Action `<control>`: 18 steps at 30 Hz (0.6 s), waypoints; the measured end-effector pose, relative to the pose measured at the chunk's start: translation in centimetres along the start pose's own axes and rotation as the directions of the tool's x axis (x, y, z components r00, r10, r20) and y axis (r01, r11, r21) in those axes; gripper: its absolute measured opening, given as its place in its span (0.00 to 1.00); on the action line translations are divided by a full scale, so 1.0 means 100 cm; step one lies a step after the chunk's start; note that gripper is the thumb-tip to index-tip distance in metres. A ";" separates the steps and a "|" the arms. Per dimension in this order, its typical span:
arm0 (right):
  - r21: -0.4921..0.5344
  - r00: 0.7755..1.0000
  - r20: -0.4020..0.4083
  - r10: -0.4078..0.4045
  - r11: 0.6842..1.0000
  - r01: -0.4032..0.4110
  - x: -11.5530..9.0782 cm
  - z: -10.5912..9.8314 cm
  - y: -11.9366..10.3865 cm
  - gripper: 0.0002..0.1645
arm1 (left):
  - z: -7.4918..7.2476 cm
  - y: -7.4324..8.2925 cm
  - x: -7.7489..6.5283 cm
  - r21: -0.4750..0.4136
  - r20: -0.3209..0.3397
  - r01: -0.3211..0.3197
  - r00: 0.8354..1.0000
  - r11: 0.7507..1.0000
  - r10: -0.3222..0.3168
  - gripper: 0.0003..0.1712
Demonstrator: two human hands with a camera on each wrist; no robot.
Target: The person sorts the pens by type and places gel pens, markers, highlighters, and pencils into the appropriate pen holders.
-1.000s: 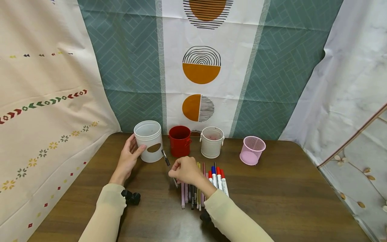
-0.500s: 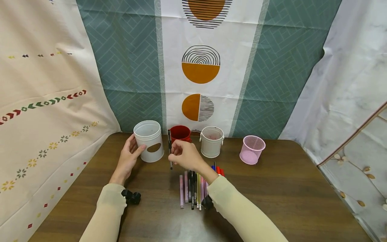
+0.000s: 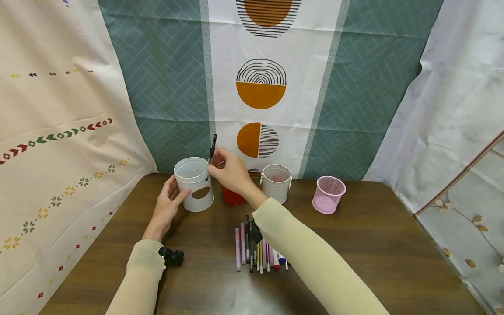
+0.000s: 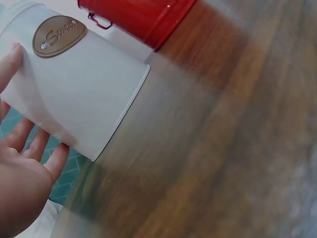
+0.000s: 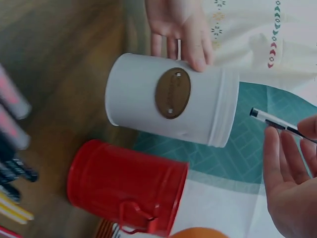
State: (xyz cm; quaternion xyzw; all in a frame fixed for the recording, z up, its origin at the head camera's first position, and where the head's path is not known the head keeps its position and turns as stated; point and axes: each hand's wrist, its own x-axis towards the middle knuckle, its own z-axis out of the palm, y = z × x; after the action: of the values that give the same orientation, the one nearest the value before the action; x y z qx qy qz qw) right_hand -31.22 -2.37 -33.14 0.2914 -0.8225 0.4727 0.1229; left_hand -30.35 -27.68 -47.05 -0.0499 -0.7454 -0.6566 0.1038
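The right hand (image 3: 232,170) pinches a black-and-clear pen (image 3: 212,151) between thumb and fingertips, nearly upright with a slight lean. The pen's lower end is near the rim of the white canister (image 3: 197,204), apart from it in the right wrist view. Clock directions here are taken from that canister, seen from the person's side, twelve o'clock pointing at the hanging cloth (image 3: 169,87); the pen is thus at three o'clock, above rim level.

The left hand (image 3: 167,206) holds the upright canister from about eight o'clock, thumb laid on the wall beside the brown oval label (image 3: 200,192), fingers on the opposite side.

Just beside the canister, at three o'clock, stands a red bucket (image 3: 232,197), partly covered by the right hand. Farther along the same direction come a white bucket (image 3: 275,188) with small side handles and, well apart, a pink mesh cup (image 3: 326,200).

Between four and five o'clock, pink pens (image 3: 238,249), black pens (image 3: 251,262), yellow pencils (image 3: 260,264) and white markers (image 3: 276,261) lie side by side on the worktop (image 3: 374,245); the right sleeve (image 3: 311,253) hides part of the row.
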 end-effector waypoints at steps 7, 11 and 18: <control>-0.051 0.999 -0.039 0.005 0.999 -0.007 0.025 0.009 -0.008 0.07 | 0.001 0.001 0.000 0.001 0.002 0.003 1.000 1.000 -0.003 0.49; -0.056 0.999 -0.040 0.030 0.998 -0.032 0.033 0.018 -0.006 0.07 | 0.002 -0.001 0.001 -0.001 0.000 0.001 1.000 1.000 -0.001 0.49; -0.067 0.998 0.005 0.070 0.995 -0.069 0.041 0.037 -0.006 0.10 | 0.002 -0.001 0.001 -0.003 0.004 -0.006 1.000 1.000 0.006 0.49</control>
State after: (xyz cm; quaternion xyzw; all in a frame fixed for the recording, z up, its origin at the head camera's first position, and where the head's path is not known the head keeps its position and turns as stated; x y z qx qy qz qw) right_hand -33.88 -7.16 -32.72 0.2602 -0.8481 0.4476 0.1129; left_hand -30.51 -27.51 -47.11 -0.0537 -0.7444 -0.6574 0.1042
